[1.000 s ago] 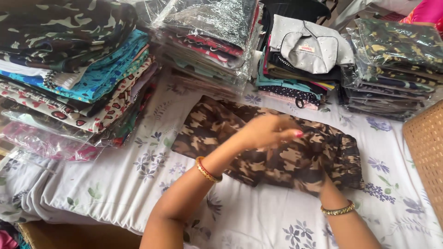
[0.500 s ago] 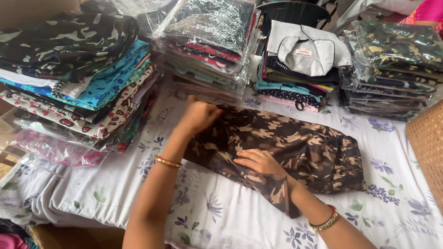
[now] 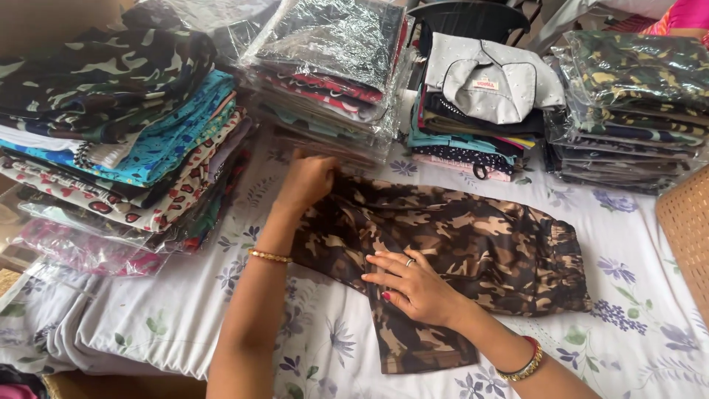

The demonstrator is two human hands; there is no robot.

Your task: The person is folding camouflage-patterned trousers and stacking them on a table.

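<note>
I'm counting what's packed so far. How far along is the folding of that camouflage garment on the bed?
Partly done. The brown camouflage garment lies flattened on the floral sheet, its left part already doubled over. In hand: the left hand grips the far left edge while the right hand presses the middle flat. Left: one leg end sticks out toward the camera, unfolded, and the garment is not in plastic like the wrapped stacks behind.

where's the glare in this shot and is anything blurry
Head view: glare sits on the clear plastic over the wrapped stack at top centre and the bagged camouflage stack at right; light is soft and even, shadows faint; left hand, right hand and the camouflage garment look sharp.
</note>
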